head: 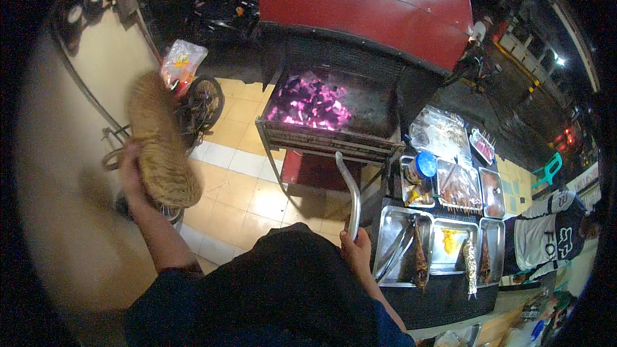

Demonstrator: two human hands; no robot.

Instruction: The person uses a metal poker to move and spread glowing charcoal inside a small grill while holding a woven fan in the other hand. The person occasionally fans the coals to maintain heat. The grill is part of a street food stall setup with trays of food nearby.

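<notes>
My left hand [133, 171] grips a woven, brown straw-like hand fan [161, 147], blurred by motion and held out to the left. In my right hand [355, 250] is a bent metal tube [354, 193], its far end near the front edge of the charcoal grill [332, 137]. Charcoal [313, 101] glows pinkish in the left part of the grill; the right part of its bed looks dark. A red metal hood or panel [366, 9] rises behind the grill.
To the right, metal trays [393, 250] hold tongs [397, 250], brushes [421, 255] and a foil-wrapped item [470, 262]. Behind them stand a blue-lidded jar [424, 166] and skewered food [460, 185] under plastic. A bicycle [207, 101] is at left; a person [540, 236] is at right.
</notes>
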